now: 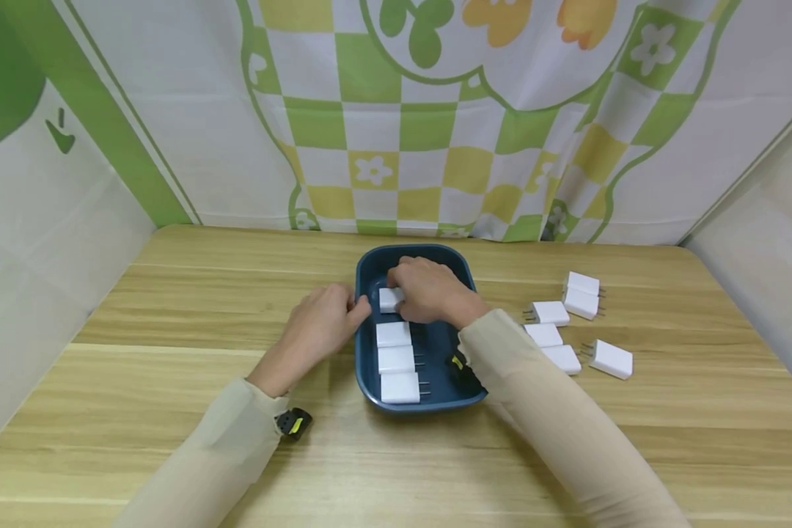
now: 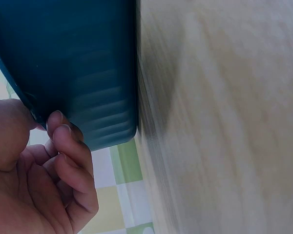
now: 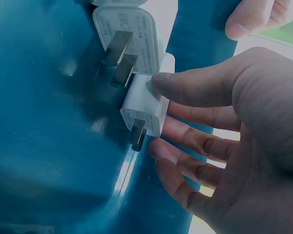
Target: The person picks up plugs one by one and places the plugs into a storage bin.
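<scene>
A dark blue rectangular basin (image 1: 444, 402) stands mid-table with several white charger plugs (image 1: 396, 359) in a column along its left side, prongs pointing right. My right hand (image 1: 429, 290) is inside it, toward the far end, and pinches one charger plug (image 3: 149, 100) between thumb and fingers. In the right wrist view that plug's prongs face the camera, beside another charger plug (image 3: 129, 36). My left hand (image 1: 326, 319) grips the basin's left rim; in the left wrist view its curled fingers (image 2: 73, 151) lie against the outer wall (image 2: 97, 97).
On the wooden table (image 1: 237, 293), right of the basin, lie several more white charger plugs (image 1: 612, 359), some side by side. A checkered green and yellow curtain (image 1: 422, 132) hangs at the back edge. White cloth walls (image 1: 39, 279) flank the table.
</scene>
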{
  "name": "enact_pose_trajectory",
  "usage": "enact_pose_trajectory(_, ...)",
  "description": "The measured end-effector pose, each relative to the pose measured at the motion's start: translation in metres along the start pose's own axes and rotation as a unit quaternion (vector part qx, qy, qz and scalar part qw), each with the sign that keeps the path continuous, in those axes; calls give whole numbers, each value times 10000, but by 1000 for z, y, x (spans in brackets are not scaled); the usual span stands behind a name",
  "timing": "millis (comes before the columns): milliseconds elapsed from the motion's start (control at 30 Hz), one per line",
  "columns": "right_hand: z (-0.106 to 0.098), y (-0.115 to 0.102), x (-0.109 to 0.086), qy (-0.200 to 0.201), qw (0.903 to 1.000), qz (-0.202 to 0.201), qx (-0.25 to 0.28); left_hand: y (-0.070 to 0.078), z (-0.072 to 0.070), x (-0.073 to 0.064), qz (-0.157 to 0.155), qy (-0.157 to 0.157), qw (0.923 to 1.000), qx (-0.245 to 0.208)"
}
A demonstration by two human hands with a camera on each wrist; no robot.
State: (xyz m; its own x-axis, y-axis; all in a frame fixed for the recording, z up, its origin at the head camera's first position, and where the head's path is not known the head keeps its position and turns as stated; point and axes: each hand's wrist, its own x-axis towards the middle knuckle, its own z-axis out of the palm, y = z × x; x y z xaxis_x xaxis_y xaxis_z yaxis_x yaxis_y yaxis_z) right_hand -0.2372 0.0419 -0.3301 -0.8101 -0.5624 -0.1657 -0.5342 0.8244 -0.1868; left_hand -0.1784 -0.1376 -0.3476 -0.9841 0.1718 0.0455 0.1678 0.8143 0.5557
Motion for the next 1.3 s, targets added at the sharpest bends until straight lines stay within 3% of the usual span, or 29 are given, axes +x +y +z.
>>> enact_pose_trajectory(733, 3, -1, 2, 16, 9990, -161, 426, -1, 0, 0, 67, 56, 10000, 39)
enact_pose_trajectory(1300, 5, -1, 5, 47, 9982, -380, 467, -1, 1, 0, 123, 110, 9998, 84)
